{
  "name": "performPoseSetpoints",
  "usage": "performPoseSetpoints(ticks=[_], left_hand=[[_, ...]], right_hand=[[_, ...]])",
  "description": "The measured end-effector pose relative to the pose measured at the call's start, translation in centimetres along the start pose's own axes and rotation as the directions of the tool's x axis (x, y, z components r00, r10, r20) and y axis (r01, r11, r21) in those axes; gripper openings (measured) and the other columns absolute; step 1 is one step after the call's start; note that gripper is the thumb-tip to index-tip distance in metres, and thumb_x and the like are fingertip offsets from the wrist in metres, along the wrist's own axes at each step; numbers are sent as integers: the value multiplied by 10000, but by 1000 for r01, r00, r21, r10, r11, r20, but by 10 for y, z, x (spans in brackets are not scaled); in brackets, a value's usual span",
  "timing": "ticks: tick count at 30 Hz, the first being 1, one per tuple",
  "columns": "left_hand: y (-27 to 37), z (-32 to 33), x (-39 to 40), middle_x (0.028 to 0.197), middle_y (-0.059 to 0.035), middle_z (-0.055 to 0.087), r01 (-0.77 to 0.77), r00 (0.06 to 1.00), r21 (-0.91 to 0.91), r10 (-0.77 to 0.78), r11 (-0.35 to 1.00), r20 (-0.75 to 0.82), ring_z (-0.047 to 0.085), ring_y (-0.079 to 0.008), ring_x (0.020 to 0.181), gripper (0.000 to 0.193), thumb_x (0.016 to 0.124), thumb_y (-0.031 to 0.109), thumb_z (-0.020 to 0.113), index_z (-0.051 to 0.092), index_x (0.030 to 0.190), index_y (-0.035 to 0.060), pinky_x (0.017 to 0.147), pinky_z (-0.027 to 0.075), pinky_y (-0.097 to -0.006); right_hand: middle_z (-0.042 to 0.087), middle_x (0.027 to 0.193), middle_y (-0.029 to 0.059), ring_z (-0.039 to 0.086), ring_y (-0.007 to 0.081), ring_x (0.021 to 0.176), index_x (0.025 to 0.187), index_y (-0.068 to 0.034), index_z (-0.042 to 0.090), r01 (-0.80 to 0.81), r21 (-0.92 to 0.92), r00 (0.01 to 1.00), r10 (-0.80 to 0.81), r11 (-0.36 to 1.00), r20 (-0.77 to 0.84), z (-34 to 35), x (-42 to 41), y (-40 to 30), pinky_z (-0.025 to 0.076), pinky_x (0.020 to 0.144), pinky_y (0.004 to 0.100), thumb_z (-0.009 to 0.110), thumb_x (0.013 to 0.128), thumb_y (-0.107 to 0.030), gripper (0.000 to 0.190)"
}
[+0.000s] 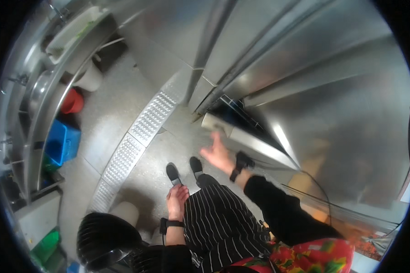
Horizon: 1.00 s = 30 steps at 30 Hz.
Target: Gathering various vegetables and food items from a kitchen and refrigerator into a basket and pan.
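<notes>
My right hand (218,152), blurred, reaches forward over the floor with its fingers spread and nothing visible in them. Beyond its fingertips is the pale end of a long metal ledge (263,145) at the foot of a stainless steel cabinet (335,136). My left hand (177,199) hangs near the front of a black pinstriped apron (218,221), palm partly up, with loosely bent fingers and nothing visible in it. Both wrists wear dark bands. A pair of dark shoes (172,171) stands on the tiled floor ahead of my left hand.
A perforated metal drain cover (136,143) crosses the floor. At left, a steel sink counter (42,112) stands over a blue bin (68,141), red bucket (72,101) and white bucket (90,76). A black rounded shape (106,235), perhaps a co-worker's head, is close at lower left. Cables hang at right.
</notes>
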<state>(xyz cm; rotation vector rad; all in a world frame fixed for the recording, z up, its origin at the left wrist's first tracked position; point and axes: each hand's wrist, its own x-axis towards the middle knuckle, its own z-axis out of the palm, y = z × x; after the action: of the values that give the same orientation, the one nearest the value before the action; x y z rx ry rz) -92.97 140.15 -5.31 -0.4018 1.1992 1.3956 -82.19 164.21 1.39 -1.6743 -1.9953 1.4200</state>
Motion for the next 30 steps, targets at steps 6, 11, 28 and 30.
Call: performPoseSetpoints(ticks=[6,11,28,30], left_hand=[[-7,33,32,1258,-216,544,282,959,-93,-282,955,19,565,-304,1077,616,959,458,447,372,1349,-12,950,435,-418],[12,41,4,1232,-122,579,476,870,109,-486,873,86,591,-259,1034,486,936,419,503,525,1244,44,892,470,-407],[-49,-209,-9,1437,-191,436,192,760,-244,-302,951,-575,422,-329,1324,468,1028,258,354,417,1392,-28,1101,328,-444],[-58,-224,-13,1437,-185,436,221,702,-260,-338,940,-627,417,-328,1326,465,1029,254,343,414,1393,-27,1101,326,-445]], right_hand=[[672,794,116,661,256,713,827,-18,666,197,-62,943,-172,978,283,-47,-103,-57,519,657,338,657,846,-153,138],[648,814,124,633,318,767,799,-43,666,218,-448,919,-337,867,-205,-76,-14,-16,509,682,373,656,789,-125,83],[642,845,267,626,435,852,999,37,618,-447,-533,790,38,718,-612,-30,277,338,505,774,496,566,867,-236,308],[651,890,267,643,398,887,963,27,607,-256,-864,957,-12,435,-289,-46,304,368,520,753,471,517,914,-271,315]])
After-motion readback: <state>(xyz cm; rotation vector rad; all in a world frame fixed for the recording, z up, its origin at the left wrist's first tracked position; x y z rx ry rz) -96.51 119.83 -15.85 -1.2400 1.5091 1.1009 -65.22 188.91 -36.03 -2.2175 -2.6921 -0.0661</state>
